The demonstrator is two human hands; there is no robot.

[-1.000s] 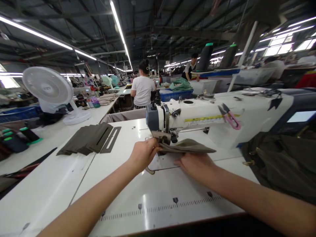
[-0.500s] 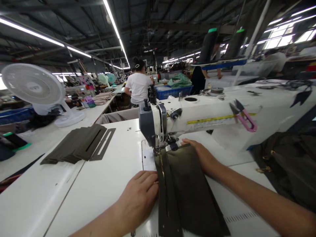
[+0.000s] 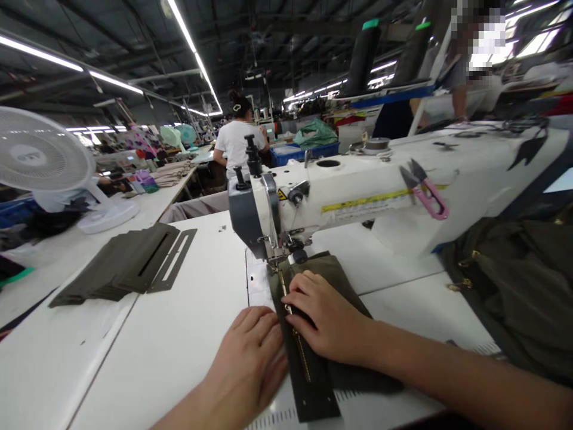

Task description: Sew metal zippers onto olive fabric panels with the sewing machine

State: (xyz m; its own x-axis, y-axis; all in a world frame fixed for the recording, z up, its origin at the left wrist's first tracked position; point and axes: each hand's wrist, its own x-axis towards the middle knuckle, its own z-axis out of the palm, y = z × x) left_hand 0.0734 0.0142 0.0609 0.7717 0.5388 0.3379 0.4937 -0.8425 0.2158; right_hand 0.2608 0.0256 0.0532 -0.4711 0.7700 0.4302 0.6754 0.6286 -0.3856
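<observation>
A dark olive fabric piece [image 3: 316,397] with a gold-toothed zipper [image 3: 304,357] lies under the presser foot [image 3: 276,263] of a white sewing machine [image 3: 353,185]. My right hand [image 3: 329,319] rests over the fabric, thumb and forefinger closed around the small zipper slider [image 3: 287,308]. My left hand [image 3: 250,352] lies palm down on the white table at the fabric's left edge, touching it, fingers extended and close together. The thumb side of the left hand is partly hidden.
A stack of olive panels [image 3: 119,263] with a slotted template [image 3: 172,263] lies at left. Pink thread snips [image 3: 425,190] rest against the machine arm. Olive fabric with gold hardware [image 3: 514,286] is heaped at right. A white fan [image 3: 40,149] and a person [image 3: 239,143] are beyond.
My right hand has moved from the fabric's far right edge onto the zipper and closed on its slider. The left hand stays beside the fabric. The camera view has shifted.
</observation>
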